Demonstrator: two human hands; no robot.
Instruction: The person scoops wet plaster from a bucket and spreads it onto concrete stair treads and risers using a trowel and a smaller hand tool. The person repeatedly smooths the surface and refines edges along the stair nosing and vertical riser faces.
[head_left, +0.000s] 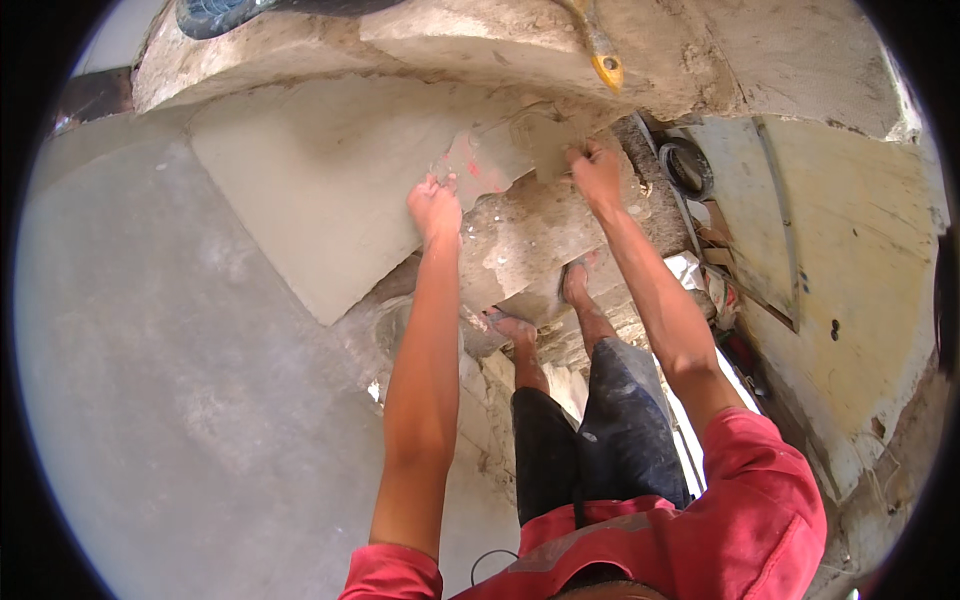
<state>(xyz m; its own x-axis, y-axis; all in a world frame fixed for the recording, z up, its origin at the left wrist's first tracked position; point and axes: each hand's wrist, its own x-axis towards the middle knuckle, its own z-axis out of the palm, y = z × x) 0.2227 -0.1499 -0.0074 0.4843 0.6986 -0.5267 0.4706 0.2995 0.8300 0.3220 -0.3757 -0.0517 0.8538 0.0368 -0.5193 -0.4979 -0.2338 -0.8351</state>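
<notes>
My left hand point(435, 208) is closed at the edge of a thin flat piece with red marks point(470, 170), smeared with grey plaster. Its far edge blends into the plaster behind it. To the right, the fingers of my right hand point(596, 174) pinch a thin, plaster-coated flat blade point(546, 146). Both pieces are close to each other, against or just above a smooth grey plastered surface point(310, 190); contact cannot be made out. Below them shows rough, brown, uneven masonry point(530, 225).
A rough ledge point(450, 40) runs across the top, bearing a yellow-handled tool point(606, 68) and a dark round container point(215, 15). At right are a black ring point(686, 168) and a yellowish board point(860, 260). A grey wall point(180, 380) fills the left. My feet point(512, 326) stand on rubble.
</notes>
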